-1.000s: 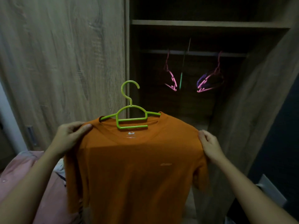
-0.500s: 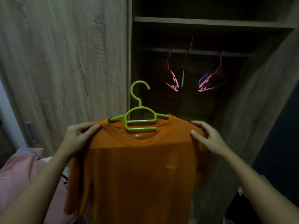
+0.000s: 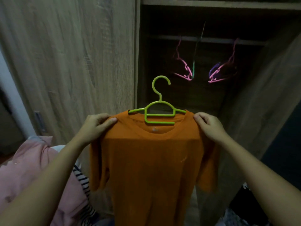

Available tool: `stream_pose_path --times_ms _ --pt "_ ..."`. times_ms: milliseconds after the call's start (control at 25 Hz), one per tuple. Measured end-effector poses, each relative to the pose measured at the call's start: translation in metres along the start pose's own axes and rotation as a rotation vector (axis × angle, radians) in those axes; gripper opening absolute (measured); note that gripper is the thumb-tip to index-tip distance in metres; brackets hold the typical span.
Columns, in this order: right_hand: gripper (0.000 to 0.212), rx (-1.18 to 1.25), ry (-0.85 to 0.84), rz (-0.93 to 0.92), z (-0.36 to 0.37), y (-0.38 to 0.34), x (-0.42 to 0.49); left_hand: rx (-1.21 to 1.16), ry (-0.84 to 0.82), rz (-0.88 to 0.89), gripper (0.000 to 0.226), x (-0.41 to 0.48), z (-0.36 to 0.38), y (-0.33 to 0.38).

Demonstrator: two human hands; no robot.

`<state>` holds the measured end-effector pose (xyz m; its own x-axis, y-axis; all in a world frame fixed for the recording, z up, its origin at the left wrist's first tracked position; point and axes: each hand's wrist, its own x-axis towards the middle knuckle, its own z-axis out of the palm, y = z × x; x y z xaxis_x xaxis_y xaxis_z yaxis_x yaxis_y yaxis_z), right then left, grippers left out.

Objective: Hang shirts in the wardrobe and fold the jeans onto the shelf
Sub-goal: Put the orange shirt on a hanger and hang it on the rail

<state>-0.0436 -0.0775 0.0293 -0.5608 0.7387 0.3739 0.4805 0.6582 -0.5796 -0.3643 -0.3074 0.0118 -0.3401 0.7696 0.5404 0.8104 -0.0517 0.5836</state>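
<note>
**Shirt on its hanger, waiting for the rail**

I am looking through the head camera, and I am judging that the hanging step is in hand. The orange shirt (image 3: 151, 160) is hanging in the middle of the view, in front of the open wardrobe (image 3: 244, 111) and not yet inside it. The green hanger (image 3: 158, 111) is sitting in its collar, with the hook standing free above, at 12 o'clock from the shirt.

The left hand (image 3: 96, 126) is pinching the shoulder of the shirt at 9 o'clock from the collar, fingers curled over the cloth and thumb lying along the front. The right hand (image 3: 210, 126) is gripping the other shoulder at 3 o'clock, its fingers bent over the seam. Neither hand is touching the hanger itself.

The rail (image 3: 211, 40) is running across the dark inside, at 1 o'clock from the hook, and some pink hangers (image 3: 184, 70) are hanging from it. The shelf (image 3: 211, 4) is lying above, at the top edge.

For the next move I am thinking one hand must let go of the cloth and take the hanger by its neck, then lift the hook up and forward over the rail, beside the pink ones. The shirt may slip off the hanger if it tilts.

I am not finding the jeans. At 8 o'clock, pink bedding (image 3: 32, 168) and a striped cloth (image 3: 83, 178) are lying.
</note>
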Motion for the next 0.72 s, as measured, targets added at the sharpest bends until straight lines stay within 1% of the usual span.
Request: stream_pose_path --times_ms 40,120,160,200,280,320,360,440,520,640,680,720 --pt "0.023 -0.079 0.057 0.005 0.002 -0.004 0.004 0.056 0.093 0.023 0.026 0.000 0.006 0.003" --pt "0.029 -0.070 0.164 -0.033 0.010 -0.021 0.011 0.119 0.248 0.034 0.026 0.000 0.020 0.019" --pt "0.031 0.017 0.173 -0.048 0.017 -0.035 0.013 0.150 0.296 0.019 0.024 0.002 0.029 0.028" --pt "0.031 0.149 0.121 -0.022 0.028 -0.048 0.018 0.195 0.320 0.001 0.022 0.006 0.039 0.037" --pt "0.031 0.481 -0.088 0.144 0.050 -0.075 0.029 0.318 0.328 -0.007 0.025 0.015 0.063 0.054" --pt "0.033 0.613 -0.167 0.226 0.059 -0.082 0.038 0.379 0.323 0.008 0.029 0.021 0.076 0.059" --pt "0.035 0.691 -0.199 0.278 0.064 -0.085 0.050 0.424 0.321 0.026 0.031 0.027 0.088 0.064" --pt "0.038 0.773 -0.185 0.308 0.066 -0.085 0.074 0.456 0.290 0.036 0.032 0.041 0.105 0.076" --pt "0.043 0.795 -0.149 0.284 0.065 -0.079 0.099 0.486 0.308 0.028 0.029 0.059 0.116 0.088" --pt "0.060 0.873 -0.140 0.224 0.060 -0.074 0.144 0.558 0.309 -0.088 0.024 0.095 0.122 0.107" --pt "0.065 0.912 -0.153 0.192 0.057 -0.073 0.163 0.510 0.280 -0.113 0.022 0.108 0.123 0.112" --pt "0.071 0.932 -0.160 0.158 0.052 -0.072 0.182 0.383 0.227 -0.109 0.022 0.122 0.122 0.117"
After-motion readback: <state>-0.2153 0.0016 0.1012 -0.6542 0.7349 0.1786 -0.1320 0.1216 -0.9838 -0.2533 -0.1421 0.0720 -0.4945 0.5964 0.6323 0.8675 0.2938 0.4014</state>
